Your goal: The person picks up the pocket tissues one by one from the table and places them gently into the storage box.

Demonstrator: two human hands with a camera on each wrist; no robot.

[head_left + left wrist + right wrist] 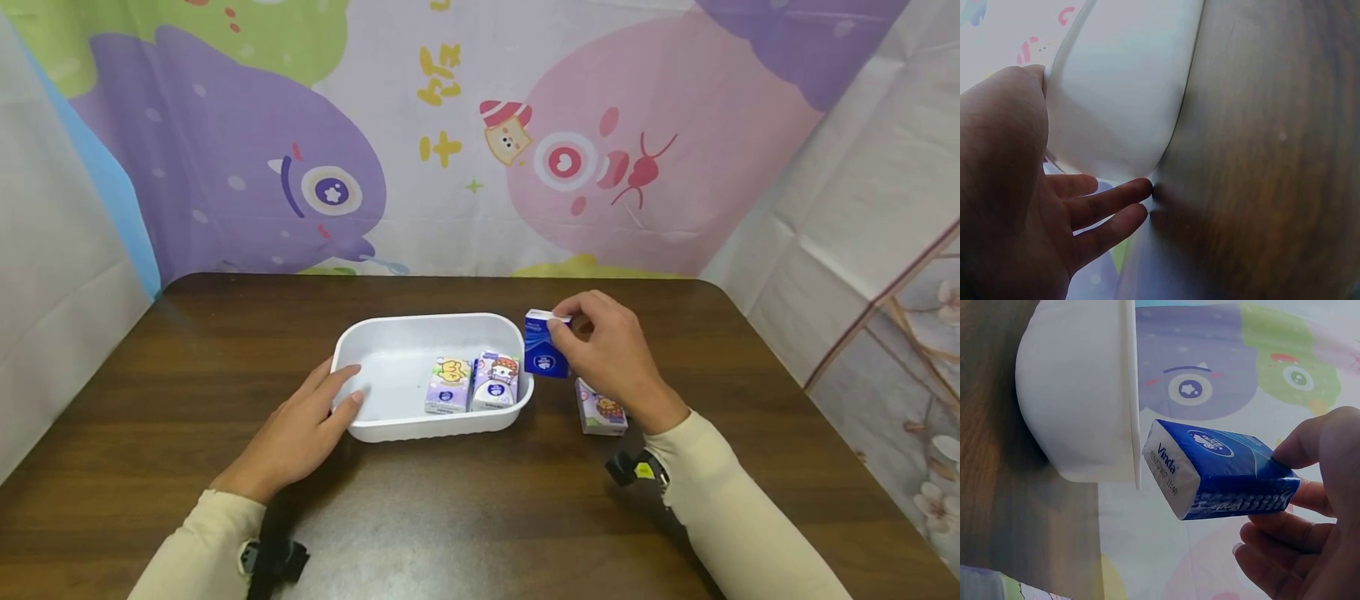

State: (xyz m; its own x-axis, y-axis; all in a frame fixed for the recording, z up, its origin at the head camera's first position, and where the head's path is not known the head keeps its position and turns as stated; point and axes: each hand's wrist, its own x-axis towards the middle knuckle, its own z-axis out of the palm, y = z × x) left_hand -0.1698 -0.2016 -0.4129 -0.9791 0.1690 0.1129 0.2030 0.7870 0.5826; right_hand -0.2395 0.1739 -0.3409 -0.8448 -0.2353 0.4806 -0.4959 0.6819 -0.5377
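My right hand (pixel 611 350) pinches a blue Vinda tissue pack (pixel 1229 469) by one end, thumb on one side and fingers on the other. That pack is held upright just off the right rim of a white plastic tray (pixel 420 429). My left hand (pixel 300 429) holds the tray's left end, with thumb and index finger over the rim and the other fingers outside, low near the table. Inside the tray, at its right end, lie a yellow-and-lilac tissue pack (pixel 448 385) and another with a red-capped cartoon figure (pixel 496 382), side by side.
A patterned tissue pack (pixel 602 410) lies on the brown wooden table (pixel 480 508) under my right wrist. Behind the table hangs a cartoon-printed cloth (pixel 450 208), and more cloth (pixel 847 183) hangs at the right side.
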